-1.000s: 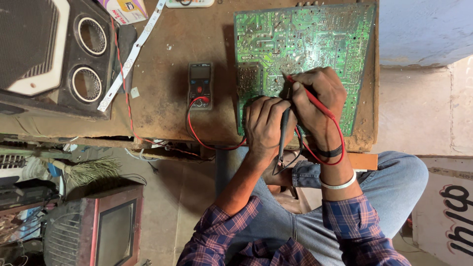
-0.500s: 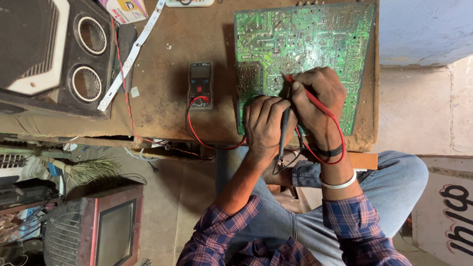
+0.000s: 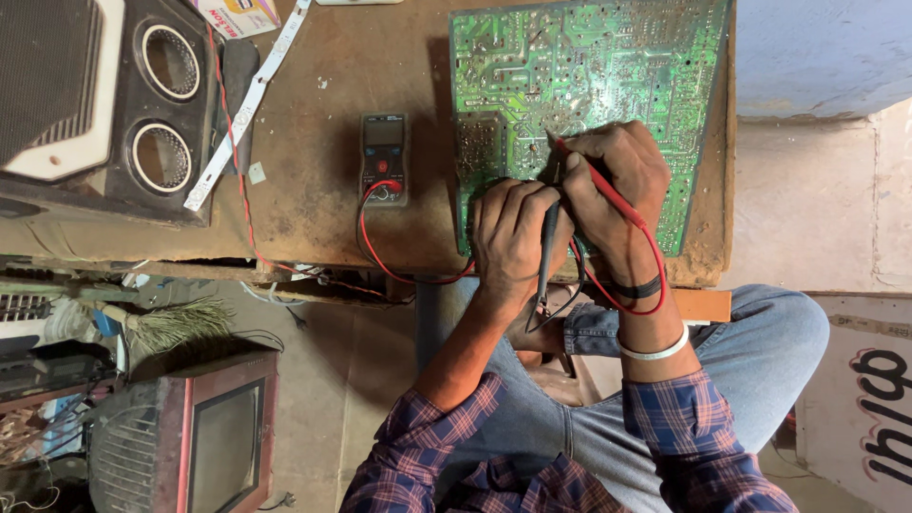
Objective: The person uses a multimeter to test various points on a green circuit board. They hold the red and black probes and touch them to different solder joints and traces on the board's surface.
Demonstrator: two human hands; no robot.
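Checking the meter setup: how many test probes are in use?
2: a black probe in the left hand, a red probe in the right hand, both on the green circuit board.

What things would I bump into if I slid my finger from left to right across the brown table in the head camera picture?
Black speaker box → white strip → small grey meter → left hand holding the black probe → right hand holding the red probe, both hands on the green circuit board.

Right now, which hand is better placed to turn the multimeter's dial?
Probably the left hand: holding the black probe, it lies nearer the multimeter. The right hand presses the red probe farther across the circuit board.
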